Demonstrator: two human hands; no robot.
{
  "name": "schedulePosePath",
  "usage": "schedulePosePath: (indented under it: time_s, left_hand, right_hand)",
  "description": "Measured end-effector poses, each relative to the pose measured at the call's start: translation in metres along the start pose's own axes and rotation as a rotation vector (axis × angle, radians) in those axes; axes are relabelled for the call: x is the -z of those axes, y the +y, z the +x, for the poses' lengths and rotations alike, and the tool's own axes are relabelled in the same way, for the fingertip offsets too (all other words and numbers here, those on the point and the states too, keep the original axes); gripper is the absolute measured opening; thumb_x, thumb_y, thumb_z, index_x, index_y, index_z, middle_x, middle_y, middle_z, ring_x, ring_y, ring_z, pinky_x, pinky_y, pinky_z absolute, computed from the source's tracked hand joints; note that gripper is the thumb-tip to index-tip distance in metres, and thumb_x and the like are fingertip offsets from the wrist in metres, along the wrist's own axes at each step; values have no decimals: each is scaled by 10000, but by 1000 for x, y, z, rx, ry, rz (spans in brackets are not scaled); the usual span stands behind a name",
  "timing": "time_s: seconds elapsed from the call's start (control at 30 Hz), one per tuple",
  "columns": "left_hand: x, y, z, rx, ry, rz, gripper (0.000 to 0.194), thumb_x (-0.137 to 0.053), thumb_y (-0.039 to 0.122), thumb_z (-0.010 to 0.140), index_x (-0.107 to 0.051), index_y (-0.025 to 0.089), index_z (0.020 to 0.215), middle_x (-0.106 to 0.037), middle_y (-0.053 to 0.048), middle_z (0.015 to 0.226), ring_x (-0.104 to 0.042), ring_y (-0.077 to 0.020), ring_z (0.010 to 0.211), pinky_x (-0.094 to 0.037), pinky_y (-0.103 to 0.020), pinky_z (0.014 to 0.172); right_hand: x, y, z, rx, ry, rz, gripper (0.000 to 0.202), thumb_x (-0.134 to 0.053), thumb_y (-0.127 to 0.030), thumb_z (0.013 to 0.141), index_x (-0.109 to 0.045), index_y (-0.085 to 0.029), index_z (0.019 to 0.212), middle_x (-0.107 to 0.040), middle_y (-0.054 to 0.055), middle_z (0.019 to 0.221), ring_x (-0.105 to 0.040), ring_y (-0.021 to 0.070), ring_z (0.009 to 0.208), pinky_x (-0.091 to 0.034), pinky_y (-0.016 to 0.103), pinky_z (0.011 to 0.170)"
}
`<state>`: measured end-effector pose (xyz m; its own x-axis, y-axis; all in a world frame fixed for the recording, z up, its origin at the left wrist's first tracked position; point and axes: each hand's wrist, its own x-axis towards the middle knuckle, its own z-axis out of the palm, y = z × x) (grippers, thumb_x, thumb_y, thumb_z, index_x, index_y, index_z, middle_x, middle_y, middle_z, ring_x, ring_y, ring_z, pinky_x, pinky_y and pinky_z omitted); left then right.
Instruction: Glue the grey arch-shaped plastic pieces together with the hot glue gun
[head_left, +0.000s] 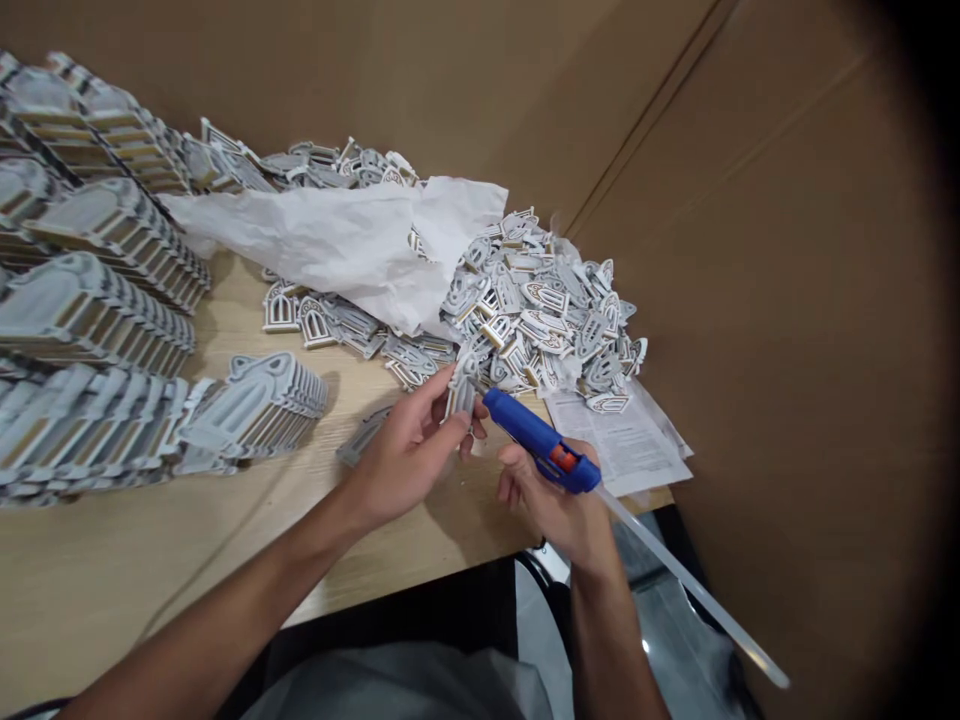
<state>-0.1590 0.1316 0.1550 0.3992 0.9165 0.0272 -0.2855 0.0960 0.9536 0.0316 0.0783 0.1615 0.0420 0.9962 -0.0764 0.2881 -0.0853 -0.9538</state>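
Between the fingers of my left hand [409, 445] is a small grey-and-white arched window piece [460, 395], held above the table. My right hand [559, 505] grips a blue hot glue gun [536, 430], its nozzle pointing up and left at the piece. Whether the nozzle touches the piece I cannot tell. A long clear glue stick [697, 590] sticks out of the gun's back end toward the lower right. Beside my left hand another grey arched piece [364, 435] lies flat on the table, partly covered by the hand.
A loose heap of arched pieces [540, 300] lies beyond my hands, partly on printed paper [622, 440]. White crumpled paper [337, 240] covers more pieces. Tall rows of stacked pieces [97, 310] fill the left of the wooden table [247, 550]. Brown panels [787, 330] stand behind and to the right.
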Motion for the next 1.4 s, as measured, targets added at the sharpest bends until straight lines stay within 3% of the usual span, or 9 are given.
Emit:
schedulePosePath:
  time_s: [0.23, 0.4, 0.63, 0.7, 0.8, 1.0, 1.1, 1.2, 1.4]
  left_hand:
    - [4, -6, -1, -15, -1, -16, 333, -667, 273, 1044, -699, 175, 1360, -751, -26, 927, -637, -153, 789, -540, -282, 756]
    - [8, -8, -2, -30, 21, 13, 387, -654, 264, 1056, -683, 172, 1431, -750, -32, 977, -661, -153, 855, -564, -258, 803]
    - [14, -19, -6, -61, 104, 161, 592, -626, 319, 1091, -504, 238, 1665, -736, -38, 1058, -672, -163, 897, -567, -255, 800]
    - [14, -16, -5, -71, 124, 177, 501, -628, 319, 1089, -593, 218, 1578, -739, -40, 1035, -668, -160, 865, -559, -253, 770]
    - [14, -7, -2, -66, 132, 179, 226, -662, 340, 1071, -742, 168, 1194, -742, -44, 923, -665, -156, 799, -551, -263, 750]
    - [14, 1, 1, -19, 175, -110, 325, -796, 350, 988, -497, 253, 1072, -830, -46, 955, -725, -166, 765, -540, -256, 646]
    - [17, 2, -2, 8, 166, -107, 323, -812, 371, 980, -518, 238, 1003, -835, -45, 910, -715, -145, 723, -485, -224, 599]
    - [21, 2, -3, 37, 188, -78, 306, -865, 391, 933, -621, 208, 954, -803, -22, 804, -642, -113, 632, -451, -211, 564]
    - [21, -5, -4, 71, 207, -122, 287, -851, 450, 935, -730, 191, 932, -698, 10, 810, -598, -95, 681, -480, -192, 597]
  right_hand:
    - [0, 2, 1, -3, 6, -15, 566, -827, -709, 891, -691, -202, 683, -624, 10, 494, -544, 135, 420, -452, 252, 441]
    - [-1, -2, -2, -21, -44, -104, 516, -790, -673, 945, -713, -209, 733, -694, 25, 570, -638, 161, 481, -499, 252, 483]
    - [-18, -24, -9, -14, -16, -81, 362, -840, -532, 961, -761, -204, 830, -759, 16, 644, -646, 145, 447, -479, 235, 448]
    - [-23, -26, -10, 50, 41, -159, 372, -825, -549, 969, -777, -202, 843, -751, 13, 638, -633, 143, 440, -478, 243, 445]
    - [-25, -21, -13, 213, 172, -272, 356, -808, -564, 982, -812, -212, 930, -754, 15, 664, -663, 165, 485, -532, 278, 513]
    - [-12, 4, -11, 388, 282, -70, 615, -693, -836, 914, -833, -240, 969, -816, 86, 938, -784, 285, 826, -623, 416, 764]
    - [-4, 11, -6, 353, 266, 82, 771, -630, -943, 859, -813, -221, 1057, -758, 65, 840, -712, 250, 664, -570, 399, 621]
    - [2, 13, -5, 254, 228, 164, 824, -655, -986, 788, -763, -212, 1049, -699, 52, 786, -602, 203, 529, -407, 332, 446]
    - [9, 13, -8, 164, 132, 143, 738, -614, -985, 826, -626, -249, 869, -640, 25, 682, -521, 185, 470, -405, 349, 445]
